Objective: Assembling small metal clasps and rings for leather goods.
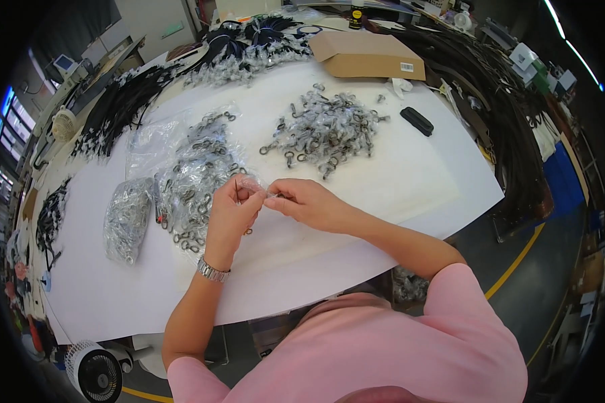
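My left hand (232, 209) and my right hand (305, 200) meet fingertip to fingertip over the white tabletop, each in a pinch. Between them is a small piece with clear plastic film (251, 185); the fingers hide most of it, and any metal inside cannot be made out. Beside my left hand spreads a heap of dark metal clasps with rings (208, 158), lying on and among clear plastic. Farther off, beyond my right hand, is a second heap of metal clasps (329, 127), many wrapped in film.
A full clear plastic bag (128, 218) lies left of the near heap. Behind are a cardboard box (370, 57), a black case (417, 121) and bundles of black straps (124, 101). Dark straps (511, 141) hang over the right edge. A fan (97, 373) stands at lower left.
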`<state>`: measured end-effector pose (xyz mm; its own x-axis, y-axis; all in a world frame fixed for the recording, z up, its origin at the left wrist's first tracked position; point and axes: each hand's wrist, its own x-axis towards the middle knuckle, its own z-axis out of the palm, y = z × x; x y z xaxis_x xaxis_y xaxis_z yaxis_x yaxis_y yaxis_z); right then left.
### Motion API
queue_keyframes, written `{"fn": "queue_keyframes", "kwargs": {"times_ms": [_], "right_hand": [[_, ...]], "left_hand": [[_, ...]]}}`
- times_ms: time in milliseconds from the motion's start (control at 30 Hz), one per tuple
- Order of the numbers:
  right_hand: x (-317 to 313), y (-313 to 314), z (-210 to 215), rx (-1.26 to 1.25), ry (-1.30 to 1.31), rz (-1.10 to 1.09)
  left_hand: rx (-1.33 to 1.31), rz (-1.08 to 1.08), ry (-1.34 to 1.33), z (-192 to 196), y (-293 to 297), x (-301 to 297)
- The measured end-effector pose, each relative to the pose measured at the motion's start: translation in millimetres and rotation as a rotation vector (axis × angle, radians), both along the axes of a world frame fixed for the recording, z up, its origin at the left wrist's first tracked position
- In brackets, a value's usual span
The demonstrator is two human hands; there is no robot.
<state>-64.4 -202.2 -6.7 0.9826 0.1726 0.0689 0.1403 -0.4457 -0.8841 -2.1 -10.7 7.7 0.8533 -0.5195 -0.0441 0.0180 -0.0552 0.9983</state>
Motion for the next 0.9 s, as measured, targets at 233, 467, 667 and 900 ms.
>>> {"fn": "queue_keyframes", "kwargs": {"times_ms": [233,467,667,900], "right_hand": [[-8,12,-22,-0.459,-0.411,-0.103],[-10,12,-9,-0.476,-0.352,-0.058],[-3,2,-1,-0.084,-0.28,-0.023],[-2,-4,11,0.309,0.101,0.152]], "left_hand": [[-0.024,-0.013,0.037,-11,-3,-7],[-0.15,-0.043,0.197,-9,4,0],[-0.593,0.032,0.431,-19,13,20],[0.325,-0.052,-0.321,0,26,27]]}}
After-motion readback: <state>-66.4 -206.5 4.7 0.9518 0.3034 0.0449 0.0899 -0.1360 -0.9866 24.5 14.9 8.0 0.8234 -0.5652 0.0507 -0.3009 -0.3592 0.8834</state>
